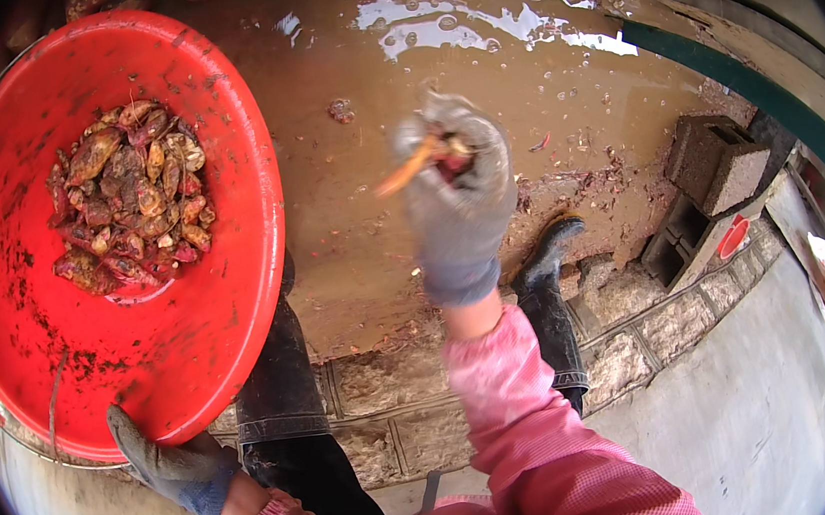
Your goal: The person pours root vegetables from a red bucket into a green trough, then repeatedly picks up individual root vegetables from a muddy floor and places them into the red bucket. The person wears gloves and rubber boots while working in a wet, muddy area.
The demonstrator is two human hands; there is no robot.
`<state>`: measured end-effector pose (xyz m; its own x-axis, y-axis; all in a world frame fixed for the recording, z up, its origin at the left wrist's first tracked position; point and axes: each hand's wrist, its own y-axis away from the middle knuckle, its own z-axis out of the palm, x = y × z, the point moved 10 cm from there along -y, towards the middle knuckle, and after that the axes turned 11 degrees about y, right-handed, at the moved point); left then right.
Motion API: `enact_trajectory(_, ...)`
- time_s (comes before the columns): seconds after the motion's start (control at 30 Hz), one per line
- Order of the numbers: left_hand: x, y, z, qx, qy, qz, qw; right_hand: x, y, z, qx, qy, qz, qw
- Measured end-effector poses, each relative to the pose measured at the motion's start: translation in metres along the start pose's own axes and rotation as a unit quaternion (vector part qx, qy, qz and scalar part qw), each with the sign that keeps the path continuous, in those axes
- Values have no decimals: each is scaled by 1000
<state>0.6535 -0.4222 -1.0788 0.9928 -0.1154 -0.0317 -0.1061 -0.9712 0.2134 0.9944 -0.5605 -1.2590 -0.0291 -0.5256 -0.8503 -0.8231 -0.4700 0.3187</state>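
Observation:
A large red plastic basin, tilted and speckled with dirt, fills the left side. Inside it lies a heap of small muddy reddish-brown tubers or roots; their exact kind is unclear. My left hand, in a grey work glove with a blue cuff, grips the basin's lower rim, thumb over the edge. My right hand, in a wet grey glove, is blurred by motion above muddy water, right of the basin. Its fingers curl around a few reddish pieces, and an orange-brown root-like piece sticks out to the left.
Brown muddy water with floating scraps spreads in front of my boots. A stone-block ledge runs below it. Hollow concrete blocks stand at the right, near a small red object and a dark green edge. Larger reddish pieces lie at top left.

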Motion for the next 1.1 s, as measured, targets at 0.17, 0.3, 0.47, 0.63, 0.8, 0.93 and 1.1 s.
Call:
enact_trajectory(0.17,11,1,-3,-11,-62,28,998,-135,16,162,-277,111,-155,942)
enact_trajectory(0.3,9,-1,-3,-3,12,-6,1000,-116,14,133,-260,48,-162,951)
enact_trajectory(0.47,-7,3,2,12,75,-87,993,98,-68,-73,2,426,63,903)
enact_trajectory(0.63,-6,1,-2,4,48,-37,998,295,-53,-184,-59,515,312,796)
enact_trajectory(0.8,-10,2,-3,22,114,-74,990,291,-55,-156,-19,270,345,899)
enact_trajectory(0.93,-36,8,5,83,323,-236,913,144,-75,-64,11,-126,211,969)
enact_trajectory(1.1,-58,14,3,128,390,-302,861,-71,-36,93,-262,-276,14,924)
